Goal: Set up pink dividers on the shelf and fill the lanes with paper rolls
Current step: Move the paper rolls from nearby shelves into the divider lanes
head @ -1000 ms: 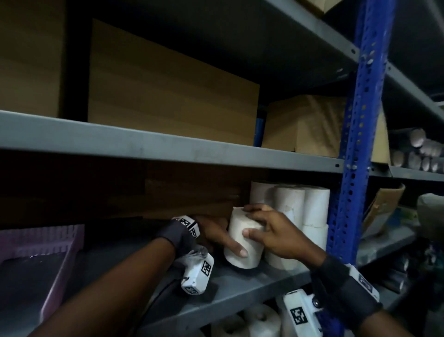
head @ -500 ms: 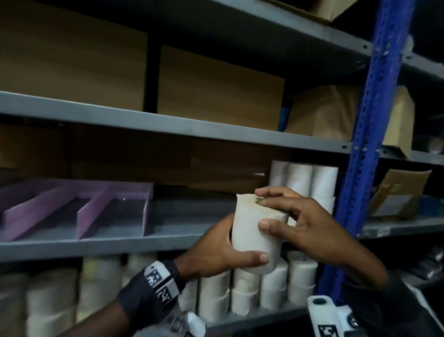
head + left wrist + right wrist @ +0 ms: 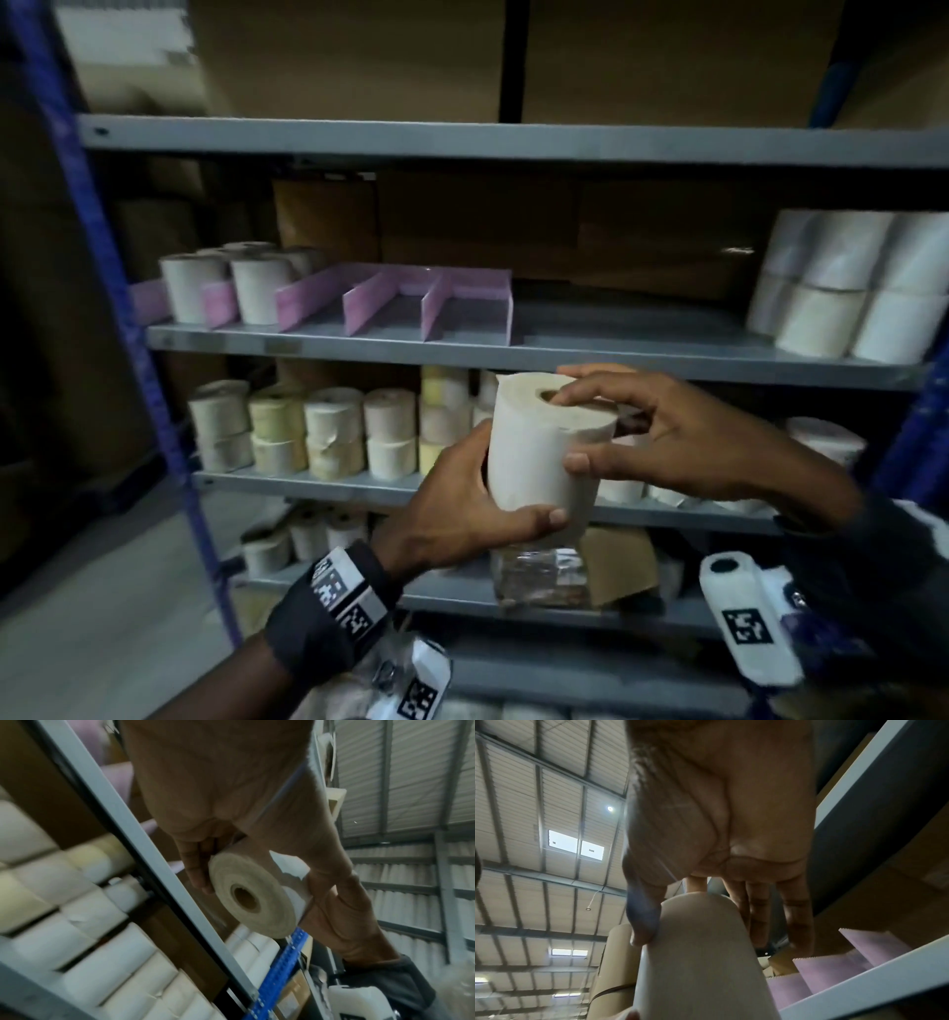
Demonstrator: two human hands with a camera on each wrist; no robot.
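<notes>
Paper rolls [image 3: 221, 285] stood in the two lanes at the left end of the grey shelf [image 3: 565, 354], upright between the pink dividers [image 3: 380, 303]; the three lanes to their right, toward the shelf's middle, held nothing. At the right end of the same shelf a stack of white rolls [image 3: 847, 288] sat two high, well apart from the dividers. On the shelf below, cream and yellowish rolls [image 3: 328, 431] were stacked in rows from its left edge.

In front of the shelves, below the divider shelf's front edge, one paper roll [image 3: 544, 452] was held upright in the air, its cardboard core facing up. The left hand [image 3: 462, 509] wrapped its lower part, thumb across the front and fingers curled behind. The right hand [image 3: 683, 442] gripped it from the right, thumb pressed on the side wall and fingers spread over the top rim. The left wrist view showed the roll's bottom end with its core hole, fingers [image 3: 195, 868] curled along its edge. A blue upright [image 3: 118, 308] framed the left side of the rack.
</notes>
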